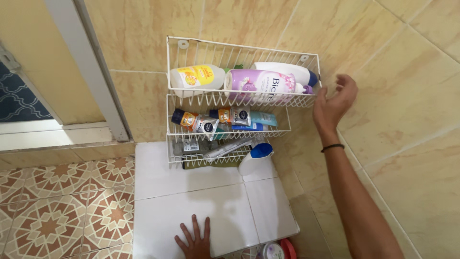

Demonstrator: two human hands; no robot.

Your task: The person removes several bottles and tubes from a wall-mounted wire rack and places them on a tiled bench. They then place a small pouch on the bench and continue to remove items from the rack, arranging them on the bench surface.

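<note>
The right hand is raised with its fingers spread and its grip open, holding nothing, just beside the right end of the top tier of the white wire rack on the tiled wall. There a purple bottle lies on its side next to a white bottle with a dark cap. The left hand rests flat and open on the white tiled ledge below, as a support. To take a bottle well, the hand probably needs to come over the wire rim and close around the body.

Bare forearms, no sleeves; a thin black band circles the right wrist.
</note>
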